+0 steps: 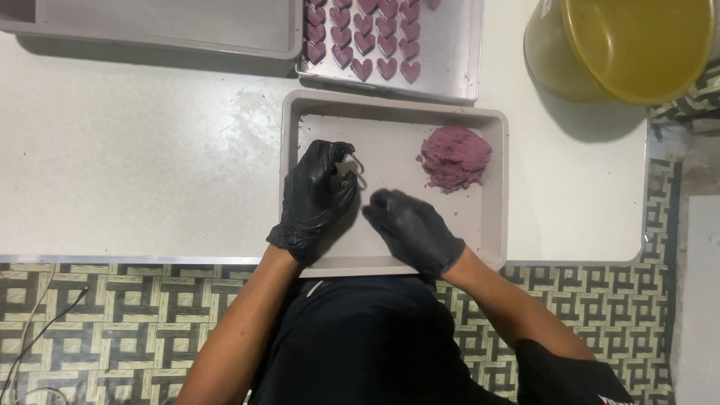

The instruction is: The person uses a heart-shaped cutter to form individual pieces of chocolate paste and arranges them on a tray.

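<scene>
purple dough lump [454,157]: rough, crumbly, much unshaped, at right end of grey tray [390,106] | metal cutter [355,164]: pinched in left hand [319,193], over tray's left part | right hand [409,229]: loosely curled, grasping nothing, just beside | done: rows of purple hearts [364,37] on far tray [450,67] | yellow bucket [622,45] well apart

Blk gloved hands [319,199], purple dough [454,157], yellow bucket [622,49], grey tray [397,105]
</scene>
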